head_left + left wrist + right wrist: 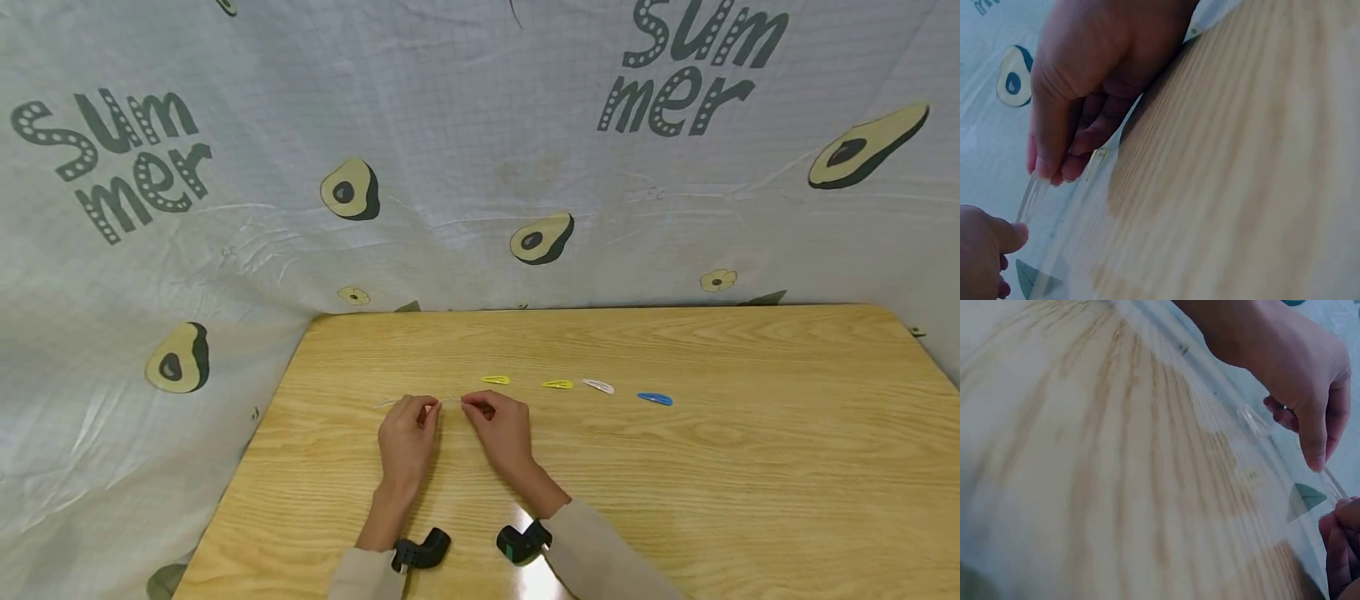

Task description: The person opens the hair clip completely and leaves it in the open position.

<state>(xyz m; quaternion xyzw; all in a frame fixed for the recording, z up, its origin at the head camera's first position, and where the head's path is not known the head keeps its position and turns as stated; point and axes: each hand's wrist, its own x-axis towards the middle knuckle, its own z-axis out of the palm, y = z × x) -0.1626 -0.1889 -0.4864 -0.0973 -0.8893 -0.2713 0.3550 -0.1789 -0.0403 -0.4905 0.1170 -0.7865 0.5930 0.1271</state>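
A thin clear strip [448, 402] lies just above the wooden table [675, 483], held between both hands. My left hand [429, 410] pinches it near its middle, and a loose end [386, 404] sticks out to the left. My right hand [472, 406] pinches the right end. In the left wrist view the left hand [1050, 172] grips the strip [1030, 199] between thumb and fingers, with the right hand [985, 250] below. The right wrist view has the right hand [1316, 459] on the strip [1335, 483]. Two yellow hair clips [496, 380] [557, 384], a white one [597, 386] and a blue one [655, 399] lie in a row behind the hands.
A pale cloth [465, 150] printed with avocados and "Summer" hangs behind and left of the table. The table's left edge [258, 442] runs close to the left hand. Black wrist cameras [422, 550] [521, 542] sit on both forearms.
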